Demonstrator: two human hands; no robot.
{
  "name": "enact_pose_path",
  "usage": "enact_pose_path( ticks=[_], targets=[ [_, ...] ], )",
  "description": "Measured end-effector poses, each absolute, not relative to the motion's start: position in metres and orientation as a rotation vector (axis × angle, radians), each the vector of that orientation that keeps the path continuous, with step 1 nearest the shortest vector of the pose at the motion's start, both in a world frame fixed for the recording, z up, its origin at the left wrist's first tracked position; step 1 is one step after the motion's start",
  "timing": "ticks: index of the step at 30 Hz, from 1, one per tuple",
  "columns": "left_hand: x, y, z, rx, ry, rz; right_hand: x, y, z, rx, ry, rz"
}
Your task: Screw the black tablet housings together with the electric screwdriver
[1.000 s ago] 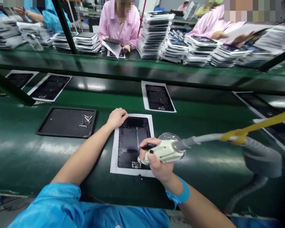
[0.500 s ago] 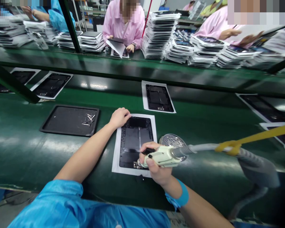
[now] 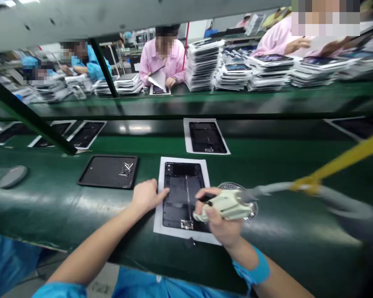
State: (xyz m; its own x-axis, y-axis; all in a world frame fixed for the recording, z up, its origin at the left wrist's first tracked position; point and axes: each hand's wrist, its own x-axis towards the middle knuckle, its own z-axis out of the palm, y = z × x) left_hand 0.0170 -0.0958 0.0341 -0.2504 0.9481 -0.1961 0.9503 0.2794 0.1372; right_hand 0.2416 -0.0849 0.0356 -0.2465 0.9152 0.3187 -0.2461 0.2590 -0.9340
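Note:
My right hand is wrapped round a pale green electric screwdriver with a grey cable. Its front end is over the lower right of a black tablet housing, above the table; whether the tip touches is hidden. The housing lies on a white sheet, with a small metallic part at its bottom edge. My left hand rests at the housing's left side, thumb stretched out to its edge and nothing visible in it. Partly behind the screwdriver sits a round perforated metal dish.
Left of my work lies a black tray with several small metal pieces. A grey disc is farther left. Another housing lies beyond mine. Co-workers sit behind tall stacks. A yellow strap holds the cable at right.
My left hand has come down from the housing's top left corner to its left side. The screwdriver has shifted slightly right, off the metallic part. The camera view has also shifted.

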Motion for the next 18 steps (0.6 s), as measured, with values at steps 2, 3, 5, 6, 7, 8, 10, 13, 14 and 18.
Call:
enact_pose_path(
  ticks=[2, 3, 5, 6, 7, 8, 10, 13, 14, 18],
  targets=[
    [0.027, -0.119, 0.037, 1.743, 2.25, -0.107, 0.25, -0.078, 0.044, -0.655, -1.254, 1.223],
    [0.031, -0.126, 0.036, 1.755, 2.223, -0.116, 0.253, -0.074, 0.047, -0.642, -1.199, 1.195],
    [0.037, -0.132, 0.034, 1.774, 2.204, -0.096, 0.257, -0.068, 0.05, -0.644, -1.128, 1.155],
    [0.037, -0.13, 0.033, 1.77, 2.219, -0.074, 0.258, -0.065, 0.051, -0.648, -1.108, 1.145],
    [0.034, -0.127, 0.032, 1.755, 2.247, -0.042, 0.259, -0.063, 0.051, -0.654, -1.098, 1.141],
    [0.03, -0.122, 0.033, 1.736, 2.282, 0.011, 0.26, -0.061, 0.05, -0.657, -1.095, 1.137],
    [0.013, -0.106, 0.036, 1.706, 2.326, 0.202, 0.261, -0.058, 0.05, -0.653, -1.103, 1.122],
    [-0.027, -0.075, 0.046, 1.696, 2.285, 0.608, 0.264, -0.056, 0.049, -0.661, -1.127, 1.083],
    [-0.045, -0.063, 0.051, 1.677, 2.28, 0.73, 0.264, -0.055, 0.049, -0.671, -1.131, 1.069],
    [-0.133, -0.018, 0.082, 1.454, 2.48, 1.0, 0.267, -0.052, 0.05, -0.714, -1.148, 1.068]
  ],
)
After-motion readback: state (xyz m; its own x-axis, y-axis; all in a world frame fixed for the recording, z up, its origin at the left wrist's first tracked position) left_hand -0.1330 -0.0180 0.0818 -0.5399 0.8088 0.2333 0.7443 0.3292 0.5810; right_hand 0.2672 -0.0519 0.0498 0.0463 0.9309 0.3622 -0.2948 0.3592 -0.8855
